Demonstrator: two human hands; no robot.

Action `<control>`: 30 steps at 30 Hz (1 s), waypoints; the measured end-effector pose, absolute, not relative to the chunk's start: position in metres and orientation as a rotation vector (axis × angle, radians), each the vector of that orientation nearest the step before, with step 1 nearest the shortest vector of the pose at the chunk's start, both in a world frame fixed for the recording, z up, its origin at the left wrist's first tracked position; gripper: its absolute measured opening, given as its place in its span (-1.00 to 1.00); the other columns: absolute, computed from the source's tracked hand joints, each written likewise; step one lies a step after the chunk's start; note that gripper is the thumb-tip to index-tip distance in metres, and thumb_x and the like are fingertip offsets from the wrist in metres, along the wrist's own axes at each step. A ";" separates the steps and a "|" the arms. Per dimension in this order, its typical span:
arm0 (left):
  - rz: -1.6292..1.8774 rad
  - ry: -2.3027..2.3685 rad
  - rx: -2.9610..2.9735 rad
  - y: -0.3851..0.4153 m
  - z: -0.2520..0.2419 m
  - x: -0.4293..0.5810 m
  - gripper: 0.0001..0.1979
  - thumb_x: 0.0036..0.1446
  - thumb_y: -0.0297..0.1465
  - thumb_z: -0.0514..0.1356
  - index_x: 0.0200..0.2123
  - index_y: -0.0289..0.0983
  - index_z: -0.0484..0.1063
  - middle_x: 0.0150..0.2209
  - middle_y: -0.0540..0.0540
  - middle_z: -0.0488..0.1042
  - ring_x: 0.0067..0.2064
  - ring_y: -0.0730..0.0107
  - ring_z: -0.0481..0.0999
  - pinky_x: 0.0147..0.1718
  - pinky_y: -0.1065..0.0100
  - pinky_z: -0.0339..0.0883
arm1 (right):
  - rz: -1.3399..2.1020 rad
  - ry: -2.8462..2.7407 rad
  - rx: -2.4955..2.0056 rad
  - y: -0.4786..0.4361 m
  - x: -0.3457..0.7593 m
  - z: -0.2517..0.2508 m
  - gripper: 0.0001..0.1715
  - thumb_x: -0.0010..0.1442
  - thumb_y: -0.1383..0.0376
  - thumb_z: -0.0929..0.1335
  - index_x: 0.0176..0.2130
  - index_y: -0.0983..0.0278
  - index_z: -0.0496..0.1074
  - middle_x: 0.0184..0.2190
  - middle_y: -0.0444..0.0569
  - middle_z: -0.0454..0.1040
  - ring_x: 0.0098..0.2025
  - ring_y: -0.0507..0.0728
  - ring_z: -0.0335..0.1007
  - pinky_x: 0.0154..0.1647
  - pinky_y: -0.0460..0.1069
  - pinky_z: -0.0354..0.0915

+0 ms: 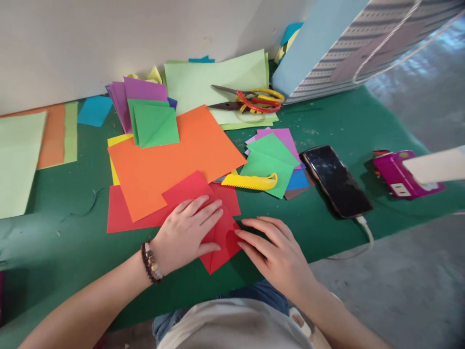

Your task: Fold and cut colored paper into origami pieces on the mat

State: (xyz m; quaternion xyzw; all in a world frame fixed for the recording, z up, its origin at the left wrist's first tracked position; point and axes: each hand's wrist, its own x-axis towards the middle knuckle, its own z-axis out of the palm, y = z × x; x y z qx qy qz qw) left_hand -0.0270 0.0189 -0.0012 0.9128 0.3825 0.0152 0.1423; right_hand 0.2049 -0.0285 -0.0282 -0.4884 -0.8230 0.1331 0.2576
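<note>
A piece of red paper (227,237) with a crease line lies near the front edge of the green table. My left hand (189,230) rests flat on it, fingers stretched out. At the paper's right edge, the fingertips of my right hand (272,247) touch it, with the fingers extended and slightly bent. Another red sheet (132,208) lies beneath, partly covered by a large orange sheet (174,155). Just beyond my hands is a yellow box cutter (250,182), lying partly over green folded paper (271,160).
Two pairs of scissors (250,99) lie on pale green sheets (214,77) at the back. A phone (337,182) with a cable and a purple power adapter (403,177) are on the right. Purple and green folded papers (156,123) sit on the orange sheet. A striped paper bag (323,53) stands behind.
</note>
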 end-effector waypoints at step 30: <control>0.235 1.081 2.502 0.025 -0.013 -0.033 0.09 -0.08 0.00 0.36 0.34 -0.24 -0.17 0.19 -0.24 0.29 0.23 0.09 0.21 0.14 0.13 0.05 | 0.057 -2.563 -0.988 0.035 0.176 -0.037 -0.67 0.30 0.41 0.20 -0.41 0.25 0.45 -0.48 -0.05 0.44 -0.38 0.06 0.34 -0.35 -0.03 0.19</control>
